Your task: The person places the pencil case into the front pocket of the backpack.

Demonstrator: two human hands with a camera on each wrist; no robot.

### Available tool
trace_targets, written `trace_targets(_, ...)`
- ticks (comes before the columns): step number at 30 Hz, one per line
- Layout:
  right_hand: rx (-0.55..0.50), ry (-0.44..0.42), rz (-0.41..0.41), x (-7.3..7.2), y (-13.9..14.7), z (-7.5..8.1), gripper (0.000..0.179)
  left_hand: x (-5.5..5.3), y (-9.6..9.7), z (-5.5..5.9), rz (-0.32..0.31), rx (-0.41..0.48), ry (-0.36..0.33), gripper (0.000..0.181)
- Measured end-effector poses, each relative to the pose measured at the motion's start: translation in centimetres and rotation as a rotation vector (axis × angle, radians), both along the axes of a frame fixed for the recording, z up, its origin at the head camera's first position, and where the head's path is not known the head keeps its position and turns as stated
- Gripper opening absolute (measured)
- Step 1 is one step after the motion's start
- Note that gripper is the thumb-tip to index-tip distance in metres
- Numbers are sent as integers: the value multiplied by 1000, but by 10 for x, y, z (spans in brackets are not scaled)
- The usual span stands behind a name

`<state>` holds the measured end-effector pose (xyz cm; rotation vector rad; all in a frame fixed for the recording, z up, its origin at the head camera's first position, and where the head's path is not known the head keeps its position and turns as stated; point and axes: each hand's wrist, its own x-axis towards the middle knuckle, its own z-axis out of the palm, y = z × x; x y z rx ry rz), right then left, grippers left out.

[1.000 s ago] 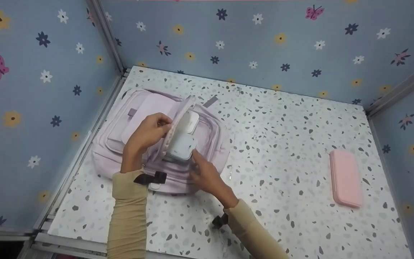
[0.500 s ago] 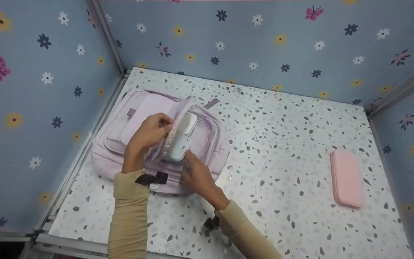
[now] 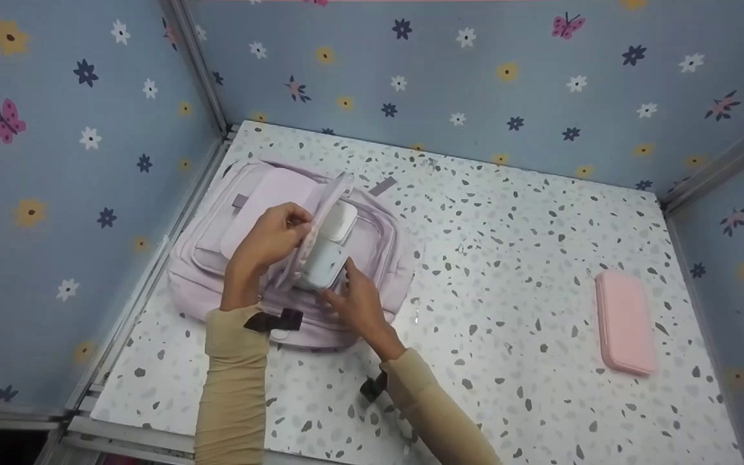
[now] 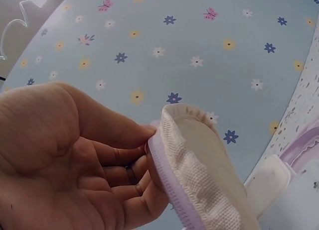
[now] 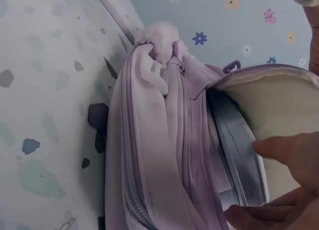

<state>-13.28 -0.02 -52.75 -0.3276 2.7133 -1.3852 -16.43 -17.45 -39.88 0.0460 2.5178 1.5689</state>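
Observation:
A lilac backpack point(image 3: 197, 284) lies on the speckled table with its front pocket unzipped. My left hand point(image 3: 272, 236) pinches the edge of the pocket flap point(image 4: 199, 175) between thumb and fingers, holding it raised. Inside the pocket sit a pale blue rounded case point(image 3: 325, 263) with a small dark mark and, behind it, a white rounded case point(image 3: 338, 221). At the blue case's near right corner is my right hand point(image 3: 362, 303), thumb and fingers spread apart and relaxed. In the right wrist view a fingertip touches or nearly touches the case's edge point(image 5: 244, 155).
A pink zipped case point(image 3: 627, 323) lies at the table's right side. Blue flowered panels point(image 3: 443, 77) enclose the back and both sides. A grey strap end point(image 3: 383, 186) sticks out behind the backpack.
The right hand has shifted left over the pocket, and its thumb and fingers have spread apart. The blue case sits slightly deeper in the pocket. The left hand stays at the flap.

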Motion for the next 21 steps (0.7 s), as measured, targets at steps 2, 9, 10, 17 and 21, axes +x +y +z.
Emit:
trace_targets(2,9,-8,10,-2,0,-3,88,0,0,-1,2,10,0,21)
trace_targets(9,-21,1,21,-9,1,-10,107,1,1,-1,1,22,-15,21)
trace_targets(10,-21,9,24,-10,1,-10,107,1,1,-1,2,23,-15,21)
trace_targets(17,47,88,-9,-9,1,-13,97,0,0,-1,7,28,-1,20)
trace_targets(21,85,148,-28,-5,0,-16,93,0,0,-1,8,36,1,19)
